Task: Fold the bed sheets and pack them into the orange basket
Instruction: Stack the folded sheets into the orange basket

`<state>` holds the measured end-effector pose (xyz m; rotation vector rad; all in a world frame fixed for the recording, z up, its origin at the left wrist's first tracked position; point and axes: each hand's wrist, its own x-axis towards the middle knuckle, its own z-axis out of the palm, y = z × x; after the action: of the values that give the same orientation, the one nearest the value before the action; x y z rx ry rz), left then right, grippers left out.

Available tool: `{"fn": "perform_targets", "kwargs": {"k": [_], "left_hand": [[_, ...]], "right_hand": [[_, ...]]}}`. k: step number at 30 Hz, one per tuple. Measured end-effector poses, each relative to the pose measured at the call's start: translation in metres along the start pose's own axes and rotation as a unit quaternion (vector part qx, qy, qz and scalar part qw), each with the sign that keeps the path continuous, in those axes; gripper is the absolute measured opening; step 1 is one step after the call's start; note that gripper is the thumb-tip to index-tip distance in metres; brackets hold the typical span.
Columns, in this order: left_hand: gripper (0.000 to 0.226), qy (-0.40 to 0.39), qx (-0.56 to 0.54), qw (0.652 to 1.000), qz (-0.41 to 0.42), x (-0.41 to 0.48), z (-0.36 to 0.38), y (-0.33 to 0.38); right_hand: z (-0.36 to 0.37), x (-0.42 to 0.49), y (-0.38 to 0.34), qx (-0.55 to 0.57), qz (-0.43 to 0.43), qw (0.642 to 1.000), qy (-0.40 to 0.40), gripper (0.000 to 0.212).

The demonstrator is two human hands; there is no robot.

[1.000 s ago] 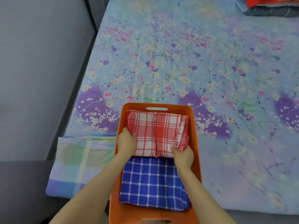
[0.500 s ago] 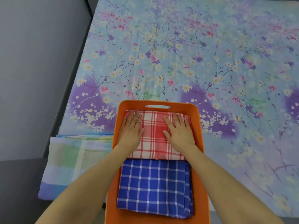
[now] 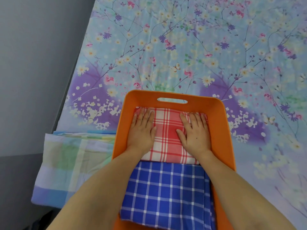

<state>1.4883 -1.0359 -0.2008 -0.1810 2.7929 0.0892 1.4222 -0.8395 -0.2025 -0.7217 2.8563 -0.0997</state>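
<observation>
2 flat hands press a folded sheet in a basket.
Left hand (image 3: 142,130) and right hand (image 3: 195,132), fingers straight, press the red-and-white checked folded sheet (image 3: 167,138) at the rectangular orange plastic basket's (image 3: 222,130) far end.

l hand (image 3: 142,130) flat, fingers straight, r hand (image 3: 195,132) flat, palms down, both forearms extended fwd

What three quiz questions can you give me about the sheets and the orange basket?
1. True or false: the left hand and the right hand both press flat on the red checked sheet.
2. Which sheet in the orange basket lies nearest the person? A) red checked sheet B) blue checked sheet C) yellow sheet
3. Fill in: the pastel sheet lies on the bed, to the basket's ___.
Key: 1 true; 2 B; 3 left.
</observation>
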Motion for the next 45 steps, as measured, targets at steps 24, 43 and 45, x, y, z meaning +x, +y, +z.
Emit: {"fn": "perform_targets", "kwargs": {"k": [24,43,45], "left_hand": [[0.076,0.016,-0.589,0.561,-0.581,-0.267,0.069,-0.238],[0.053,0.081,-0.654,0.616,-0.432,-0.268,0.013,-0.234],[0.040,0.130,-0.606,0.681,-0.390,-0.269,-0.017,-0.219]], "right_hand": [[-0.054,-0.110,-0.327,0.286,0.062,0.909,-0.296,0.054],[-0.073,-0.008,-0.397,-0.173,-0.469,0.863,-0.072,0.090],[-0.092,-0.001,-0.404,-0.224,-0.520,0.821,-0.072,0.089]]}}
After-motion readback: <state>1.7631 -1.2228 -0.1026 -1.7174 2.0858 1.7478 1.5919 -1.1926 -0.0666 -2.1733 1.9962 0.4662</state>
